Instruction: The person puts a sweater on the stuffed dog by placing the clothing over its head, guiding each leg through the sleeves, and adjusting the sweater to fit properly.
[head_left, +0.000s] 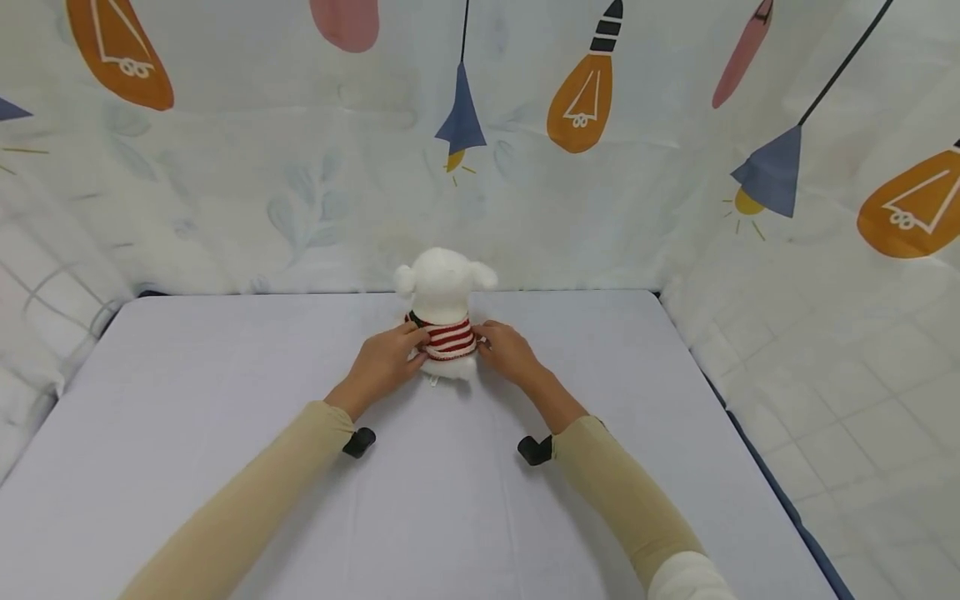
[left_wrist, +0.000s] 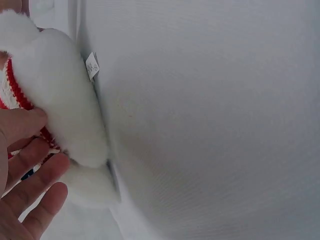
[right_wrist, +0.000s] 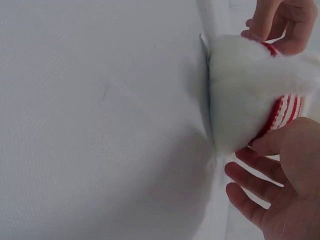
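A white plush toy point(head_left: 442, 279) with floppy ears sits upright on the table, its back toward the head camera. It wears a red-and-white striped knit sweater point(head_left: 450, 339). On the toy's left side in the head view, my left hand point(head_left: 386, 360) pinches the sweater's red hem between thumb and index finger; its other fingers spread loosely in the left wrist view. Opposite it, my right hand point(head_left: 510, 352) pinches the hem with thumb and forefinger, the remaining fingers half bent beside the plush body point(right_wrist: 235, 100). A small white tag point(left_wrist: 92, 66) sticks out at the toy's base.
A white cloth covers the table point(head_left: 435, 500); the toy is close to its back edge. Behind hangs a pale curtain point(head_left: 360, 200) printed with lamps and bulbs, which continues down the right side. Black wrist devices point(head_left: 535, 451) show near both sleeves.
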